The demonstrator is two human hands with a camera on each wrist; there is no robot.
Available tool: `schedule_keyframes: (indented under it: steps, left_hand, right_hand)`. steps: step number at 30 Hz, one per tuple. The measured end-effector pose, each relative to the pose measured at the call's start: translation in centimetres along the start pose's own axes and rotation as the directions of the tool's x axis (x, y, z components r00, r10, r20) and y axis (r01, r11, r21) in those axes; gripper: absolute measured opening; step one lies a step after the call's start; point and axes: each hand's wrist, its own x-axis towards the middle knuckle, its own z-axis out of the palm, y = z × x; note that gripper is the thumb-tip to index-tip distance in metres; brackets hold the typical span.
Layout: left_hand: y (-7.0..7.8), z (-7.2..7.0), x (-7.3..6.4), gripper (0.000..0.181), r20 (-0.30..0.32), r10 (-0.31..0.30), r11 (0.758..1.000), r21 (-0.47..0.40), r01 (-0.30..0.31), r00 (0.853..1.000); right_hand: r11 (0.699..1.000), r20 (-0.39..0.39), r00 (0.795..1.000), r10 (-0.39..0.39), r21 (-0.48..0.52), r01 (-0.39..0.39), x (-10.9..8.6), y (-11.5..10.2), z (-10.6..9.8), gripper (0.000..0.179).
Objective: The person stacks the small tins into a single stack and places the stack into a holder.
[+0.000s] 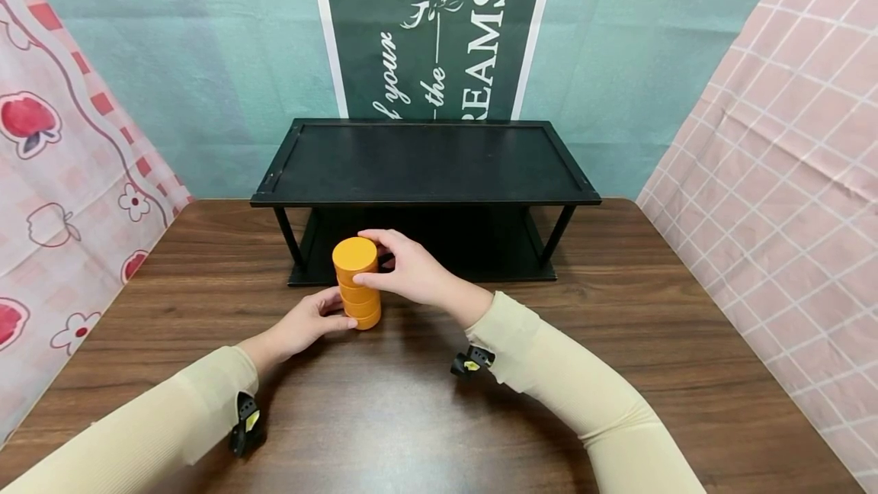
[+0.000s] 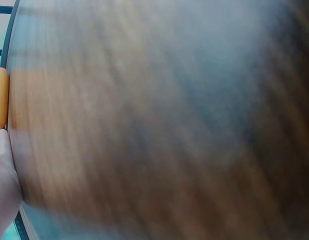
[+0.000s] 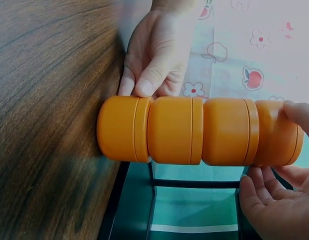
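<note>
Orange stack (image 1: 360, 294), 4 lidded jars, upright on table (image 1: 425, 402), left of ctr, nearer far edge than near, just in front of shelf's (image 1: 425, 162) lower front edge.

R hand (image 1: 414, 273) grips top jar (image 1: 355, 254): thumb on near side, other fingers curled round opposite side. L hand (image 1: 305, 326) low, thumb on front of btm jar (image 1: 365, 316), other fingers round its left side. We can't tell how firm that hold is, or if L fingers also touch the jar above. R-wrist view: jars line up end to end, no obvious lean. L-wrist view mostly blurred table, little help.

Step in hand, our read: column built 4 high, now steadying it, w/ R on top & L at base. Next move prob. calls for R fingers to open straight off, no sideways drag, while L braces btm jar; then L off too. Main risk, we think: a thumb catching a lid seam & tipping the upper jars. If column's to be shifted instead, we'd want base & top moved tog., slowly.
</note>
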Motion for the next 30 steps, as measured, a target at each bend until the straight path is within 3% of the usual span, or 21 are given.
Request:
schedule_keyframes:
  steps: [8,15,30]
  left_hand:
    - [0.1,0.0,0.0,0.059,-0.003,-0.008,1.0,-0.001,0.008,1.0]
    - [0.1,0.0,0.0,0.059,-0.005,-0.004,1.0,0.0,0.004,1.0]
    - [0.0,0.1,-0.1,0.058,-0.01,0.005,1.0,0.001,-0.005,1.0]
  right_hand:
    - [1.0,0.022,0.999,0.025,-0.018,-0.025,-0.3,0.3,-0.2,0.067]
    - [0.997,0.086,0.994,0.071,-0.023,-0.069,-0.9,2.1,0.2,0.073]
    - [0.99,0.219,0.966,0.138,-0.041,-0.132,-1.1,5.2,3.5,0.072]
